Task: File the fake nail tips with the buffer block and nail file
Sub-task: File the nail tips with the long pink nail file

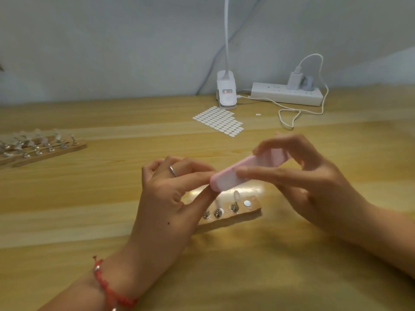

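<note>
Gripping pink oblong buffer block (226, 179), white grit face turned toward camera, in right hand (314, 182). Clamped across block's right half, with thumb along near long edge and fingers curled over far edge. Held clear of pale wooden worktop (89, 221), tilted, lower end just at left hand's fingertips.

Handling, judged by look:
- Seems light and foam-cored, a little squashy under a pinch, yet stiff enough lengthwise to stroke with.
- Rounded corners and matte faces, so probably not slippery.
- Best taken by the two long edges toward middle or rear, leaving front of grit face free for work.

Left hand (166, 198) palm down, index finger and thumb reaching out to meet at block's lower end. Other fingers loosely bent, plain ring on one. Cannot tell whether pinching a nail tip against the block or merely steadying it, since contact is hidden behind block end.

Fake tips look to be thin clear plastic: featherweight, springy, liable to flick away or crack under hard pressure. Better held by base or stand than by free edge.

- Just below right thumb: one clear nail tip (235, 195) upright on small metal stand, seated on short wooden holder strip (244, 215) lying under both hands. More stands on same strip, partly hidden by left hand.
- Well beyond left hand, far out to its left: wooden racks of clear tips (45, 149).
- Beyond both hands' fingertips: sheet of small white oval stickers (219, 121), white clip-on lamp base (226, 93), white power strip (285, 95) with plug and cable.

Nail file not picked out anywhere in view.
</note>
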Demonstrator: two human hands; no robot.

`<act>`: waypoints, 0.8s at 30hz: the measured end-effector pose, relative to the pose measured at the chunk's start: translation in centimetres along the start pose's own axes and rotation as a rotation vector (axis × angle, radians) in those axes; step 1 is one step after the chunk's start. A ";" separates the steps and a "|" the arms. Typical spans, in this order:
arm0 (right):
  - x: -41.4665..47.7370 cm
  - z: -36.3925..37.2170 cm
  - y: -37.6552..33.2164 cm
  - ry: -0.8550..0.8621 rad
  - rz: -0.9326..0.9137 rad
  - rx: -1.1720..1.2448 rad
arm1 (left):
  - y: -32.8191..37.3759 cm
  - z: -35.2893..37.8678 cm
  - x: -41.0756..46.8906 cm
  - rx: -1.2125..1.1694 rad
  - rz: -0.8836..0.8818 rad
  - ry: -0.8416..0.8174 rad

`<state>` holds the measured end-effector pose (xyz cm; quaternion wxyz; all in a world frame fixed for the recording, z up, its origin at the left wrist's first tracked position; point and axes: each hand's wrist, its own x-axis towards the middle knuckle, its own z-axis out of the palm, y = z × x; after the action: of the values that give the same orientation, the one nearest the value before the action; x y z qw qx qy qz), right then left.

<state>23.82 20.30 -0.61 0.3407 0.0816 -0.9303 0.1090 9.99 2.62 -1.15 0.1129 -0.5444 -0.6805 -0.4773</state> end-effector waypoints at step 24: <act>0.2 0.6 -0.2 0.046 0.017 0.085 | -0.1 0.1 -0.3 -0.009 0.021 -0.035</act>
<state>23.38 19.95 -0.87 0.3572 0.0853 -0.9174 0.1530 10.02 2.54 -1.43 0.1035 -0.5602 -0.6745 -0.4696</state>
